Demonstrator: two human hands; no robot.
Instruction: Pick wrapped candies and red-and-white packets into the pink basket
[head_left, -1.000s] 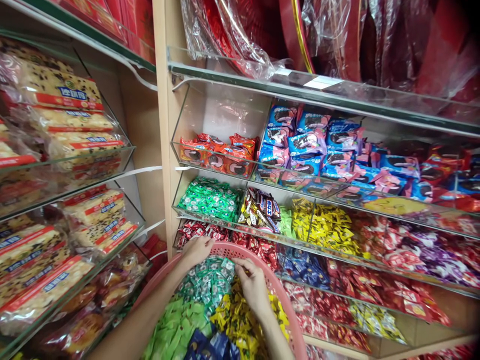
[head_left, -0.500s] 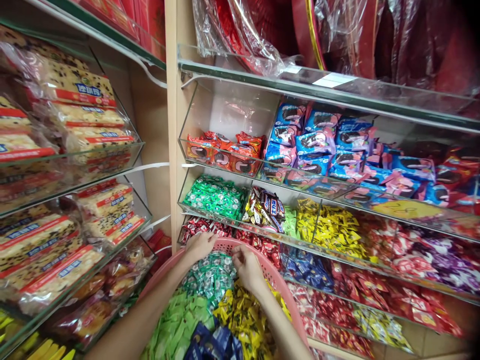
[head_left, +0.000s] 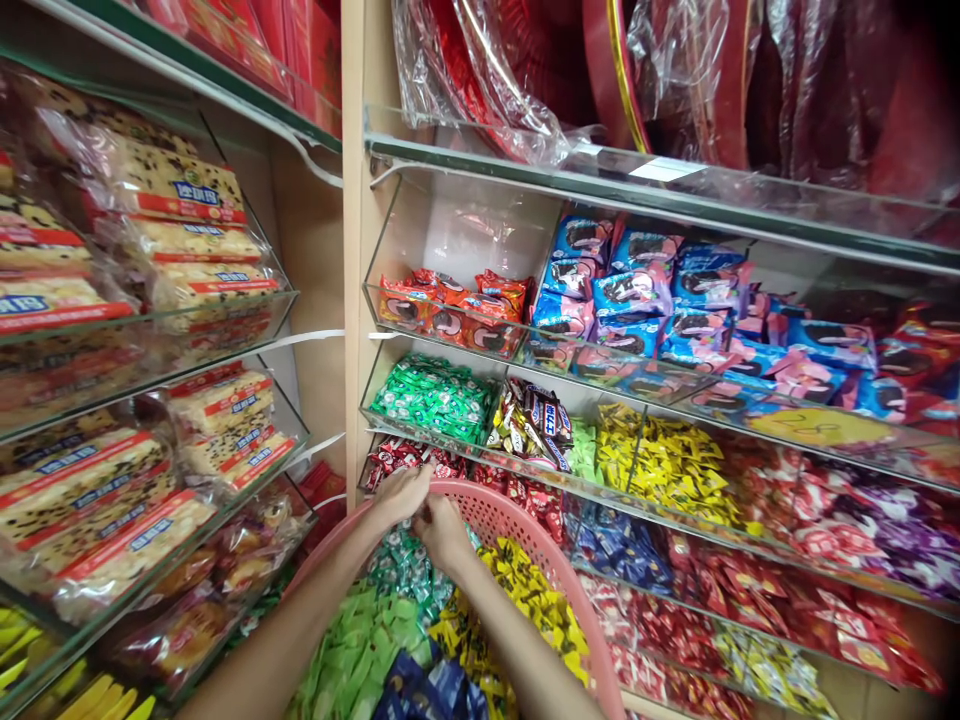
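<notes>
A pink perforated basket [head_left: 592,610] holds heaps of wrapped sweets: teal-green [head_left: 401,565], light green [head_left: 360,640], yellow [head_left: 544,600] and dark blue [head_left: 431,690]. My left hand [head_left: 405,493] is at the basket's far rim, by the red-wrapped sweets of the lower shelf; its fingers are bent and what they hold, if anything, is hidden. Close beside it, over the teal-green sweets, my right hand [head_left: 442,530] has its fingers curled together, and I cannot make out anything in them.
Clear shelf bins ahead hold green sweets [head_left: 431,398], chocolate bars [head_left: 547,425], yellow sweets [head_left: 675,465] and blue cookie packs [head_left: 634,290]. Packaged pastries [head_left: 180,190] fill the left shelves. A wooden post [head_left: 355,250] stands between the shelf units.
My right hand has moved left, from the basket's far right side to beside my left hand. More of the yellow sweets shows. The view has shifted slightly.
</notes>
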